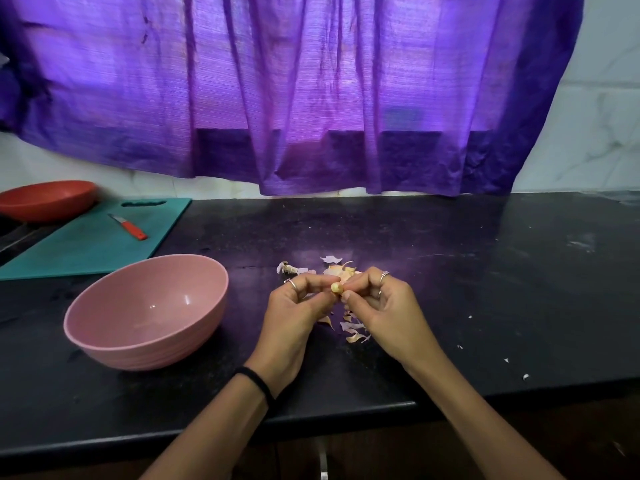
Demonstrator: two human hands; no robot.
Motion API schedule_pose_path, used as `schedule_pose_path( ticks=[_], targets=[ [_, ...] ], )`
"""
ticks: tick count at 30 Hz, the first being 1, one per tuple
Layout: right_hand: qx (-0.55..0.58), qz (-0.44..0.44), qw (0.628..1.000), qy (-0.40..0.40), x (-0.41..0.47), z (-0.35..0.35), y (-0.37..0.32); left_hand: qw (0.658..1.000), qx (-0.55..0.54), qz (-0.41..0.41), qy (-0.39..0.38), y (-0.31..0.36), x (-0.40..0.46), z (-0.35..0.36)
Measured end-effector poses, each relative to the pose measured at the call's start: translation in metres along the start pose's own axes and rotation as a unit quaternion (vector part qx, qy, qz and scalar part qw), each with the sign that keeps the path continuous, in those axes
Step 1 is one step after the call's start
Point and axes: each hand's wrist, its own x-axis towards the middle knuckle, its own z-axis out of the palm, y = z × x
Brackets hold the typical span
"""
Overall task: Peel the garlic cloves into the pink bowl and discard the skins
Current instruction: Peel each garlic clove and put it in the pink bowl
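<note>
Both hands meet above the black counter, pinching one small pale garlic clove [336, 288] between their fingertips. My left hand [298, 317] grips it from the left, my right hand [384, 310] from the right. The pink bowl [147, 311] stands to the left of my hands and looks empty inside. Loose garlic skins [353, 332] lie on the counter under and just behind my hands, with more garlic pieces and skins [332, 268] beyond the fingers.
A teal cutting board [93, 240] lies at the back left with a small red-handled knife [130, 227] on it. A red bowl [46, 199] sits behind the board. Tiny skin flecks [505, 360] dot the counter at right. A purple curtain hangs over the back wall.
</note>
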Motion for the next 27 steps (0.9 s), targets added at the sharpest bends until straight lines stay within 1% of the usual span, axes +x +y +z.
schedule_pose_path(
  ticks=[6,11,19,27],
  targets=[
    [-0.006,0.019,0.999,0.03,0.001,-0.0005,-0.0006,1.0,0.023,0.001,0.004,-0.0028,0.0009,0.0021],
    [-0.006,0.014,1.0,0.008,0.0008,-0.0028,-0.0029,0.999,0.029,-0.014,0.006,-0.0044,0.0021,-0.0006],
    [-0.002,0.006,1.0,0.002,0.0005,-0.0025,-0.0018,0.999,0.026,-0.017,-0.008,-0.0007,0.0007,-0.0002],
    [-0.009,-0.001,1.0,-0.001,0.0019,-0.0015,0.003,0.999,0.044,-0.011,0.006,-0.0007,0.0011,-0.0005]
  ],
)
